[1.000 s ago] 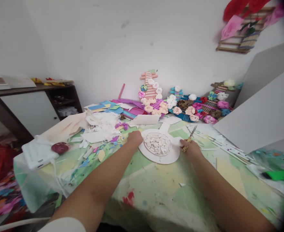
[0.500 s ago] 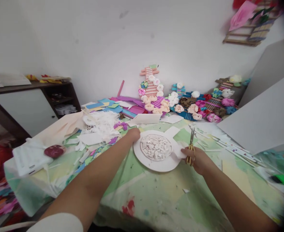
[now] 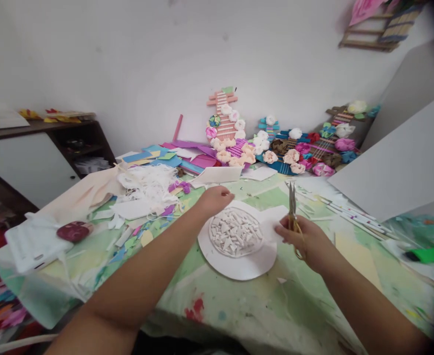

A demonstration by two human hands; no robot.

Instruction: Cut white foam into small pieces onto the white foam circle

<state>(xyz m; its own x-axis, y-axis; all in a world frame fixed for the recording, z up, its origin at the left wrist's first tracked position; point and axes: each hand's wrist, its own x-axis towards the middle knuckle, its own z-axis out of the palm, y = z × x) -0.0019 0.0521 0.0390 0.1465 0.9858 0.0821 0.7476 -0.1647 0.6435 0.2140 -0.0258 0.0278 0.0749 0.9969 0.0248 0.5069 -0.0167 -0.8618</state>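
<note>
The white wall [image 3: 135,74] bounds the work area at the back. Before it stands my cloth-covered table [image 3: 246,296], its green and yellow surface marked with a red stain [image 3: 195,309] near the front edge. A low cabinet [image 3: 20,162], dark-framed with a pale door, stands to the left. A large white board [image 3: 397,170] is set at a slant on the right. Along the wall I record a row of stick crafts [image 3: 226,130] trimmed with paper flowers.

The white disc [image 3: 235,270] lies flat on the table in front of me, between my two hands. A loose heap of white string [image 3: 148,185] lies to its left, well apart. My right hand [image 3: 305,241] is beside the disc's right edge, closed on gold-handled scissors [image 3: 293,212] with the blades pointing away from me. My left hand [image 3: 217,199] is at the disc's far left edge, fingers curled; I cannot tell whether anything is gripped there. A white paper piece [image 3: 271,230] is at my right fingertips, overlapping the disc's right side. Smallest on record: white chips [image 3: 235,230], packed closely inside a raised ring [image 3: 239,256] on the disc.
</note>
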